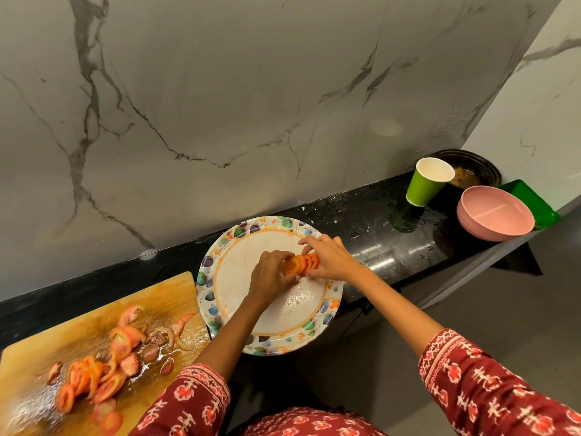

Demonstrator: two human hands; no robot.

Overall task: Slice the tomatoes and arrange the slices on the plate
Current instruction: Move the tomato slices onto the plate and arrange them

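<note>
Both hands over the plate (317,319), laying a fanned row of tomato slices (302,262) near its middle. Left hand (271,272) cups the near end of the row, its grip closed around that end slice; right hand (330,258) brackets the far end, thumb and fingers pinching the stack from both sides. Step in hand looks like spreading the stack into an overlapping line. To do it well: keep pressure light, slices are wet and soft, slide rather than lift, hold one end steady while the other hand fans outward; leave room for more rows. More slices (94,382) and end scraps sit in juice on the wooden cutting board (94,306) to the left, so the task seems partway. Plate overhangs the front edge of the narrow black bench (377,215), a tipping risk if pressed near the rim. Bench is wet, with droplets. Right end: green paper cup (426,182), pink bowl (495,214), dark dish (471,171), green tray (534,199). Grey-veined marble wall (220,89) behind.
</note>
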